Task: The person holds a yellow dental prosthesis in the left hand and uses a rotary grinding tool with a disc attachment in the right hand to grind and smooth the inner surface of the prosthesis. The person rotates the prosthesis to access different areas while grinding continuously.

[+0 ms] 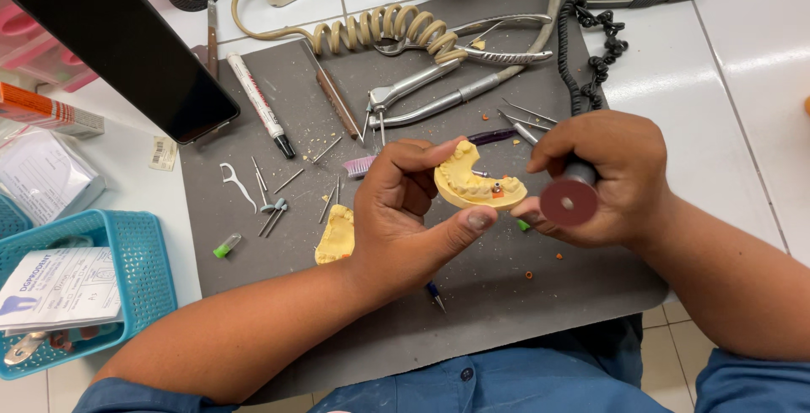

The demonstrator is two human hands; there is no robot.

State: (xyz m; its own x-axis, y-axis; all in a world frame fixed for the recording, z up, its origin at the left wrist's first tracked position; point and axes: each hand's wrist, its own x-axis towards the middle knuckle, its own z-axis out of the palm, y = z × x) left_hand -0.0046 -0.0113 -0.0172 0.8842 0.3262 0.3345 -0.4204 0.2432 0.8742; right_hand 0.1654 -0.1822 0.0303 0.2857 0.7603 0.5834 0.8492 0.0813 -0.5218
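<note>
Basket (pixel 126 236) contents perhaps tools, edge-cropped

The tooth model (pixel 472 183) held in the left hand (pixel 405 219) is pale yellow with a tiny orange bit on it, and a second yellow model (pixel 336 236) lies on the dark grey mat (pixel 278 101). The right hand (pixel 603 177) holds a tool with a dark red round end (pixel 569 202). The basket (pixel 126 269) is bright blue, the curly cord (pixel 380 29) is cream, the marker (pixel 260 102) is white with a black tip, and the person's sleeves (pixel 734 383) are blue.
</note>
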